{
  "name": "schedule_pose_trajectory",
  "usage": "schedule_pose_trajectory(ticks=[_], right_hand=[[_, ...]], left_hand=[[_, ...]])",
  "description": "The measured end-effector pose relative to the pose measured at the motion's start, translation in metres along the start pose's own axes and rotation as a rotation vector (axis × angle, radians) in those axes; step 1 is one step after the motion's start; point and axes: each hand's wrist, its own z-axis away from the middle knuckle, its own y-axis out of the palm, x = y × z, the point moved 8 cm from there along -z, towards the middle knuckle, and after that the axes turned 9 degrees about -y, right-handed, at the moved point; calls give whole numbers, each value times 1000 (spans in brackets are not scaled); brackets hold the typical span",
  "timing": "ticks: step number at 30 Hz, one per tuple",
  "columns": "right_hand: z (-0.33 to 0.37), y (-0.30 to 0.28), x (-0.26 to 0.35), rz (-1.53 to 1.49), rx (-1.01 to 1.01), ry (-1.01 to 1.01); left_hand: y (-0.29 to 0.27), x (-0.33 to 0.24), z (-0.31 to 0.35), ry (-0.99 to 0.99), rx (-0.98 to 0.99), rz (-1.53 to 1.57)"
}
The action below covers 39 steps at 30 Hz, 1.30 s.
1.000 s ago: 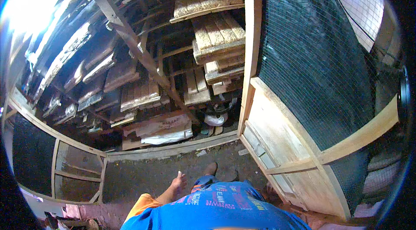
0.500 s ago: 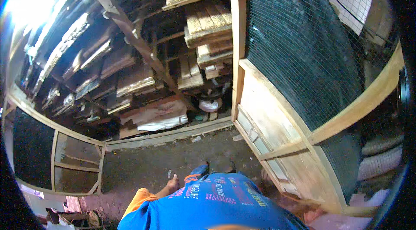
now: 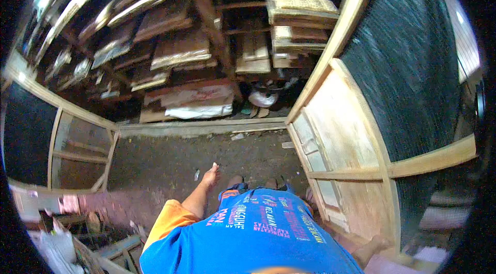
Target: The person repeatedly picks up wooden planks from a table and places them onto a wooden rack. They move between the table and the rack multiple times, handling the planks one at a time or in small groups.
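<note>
My left hand (image 3: 211, 175) hangs in front of me over the dark dirt floor, at the end of a bare forearm below an orange sleeve. One digit points forward and nothing shows in the hand. My right hand (image 3: 380, 244) is low at the right, beside the lower edge of a wooden door (image 3: 341, 119) with a pale panel and dark netting. It is blurred, its fingers are not distinct, and I cannot tell whether it grips the door frame. A blue printed shirt (image 3: 243, 243) covers my body.
Ahead are shelves with stacked boards (image 3: 302, 5) and a flat cardboard piece (image 3: 201, 98) behind a low wooden sill (image 3: 206, 128). Another netted wooden door (image 3: 82, 155) stands at the left. Scrap timber (image 3: 113, 248) lies at the lower left. Dirt floor (image 3: 170, 155) stretches between.
The view has shifted, so the shelves and right door sit further right. My left hand has reached further forward, away from my body. My right hand stays low beside the right door.
</note>
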Motion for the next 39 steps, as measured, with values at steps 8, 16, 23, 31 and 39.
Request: schedule_pose_trajectory(ticks=[8, 16, 23, 31, 39], right_hand=[[96, 114, -47, -5, 226, 153], [186, 225, -90, 57, 452, 314], [253, 305, -94, 124, 593, 352], [444, 385, -62, 381, 1068, 187], [703, 390, -97, 691, 1582, -72]], left_hand=[[-116, 117, 25, -126, -295, 200], [-105, 162, 72, -195, -363, 385], [-109, 206, 86, -243, -354, 395], [-213, 261, 92, -284, -302, 756], [-357, 269, 130, -35, -356, 973]])
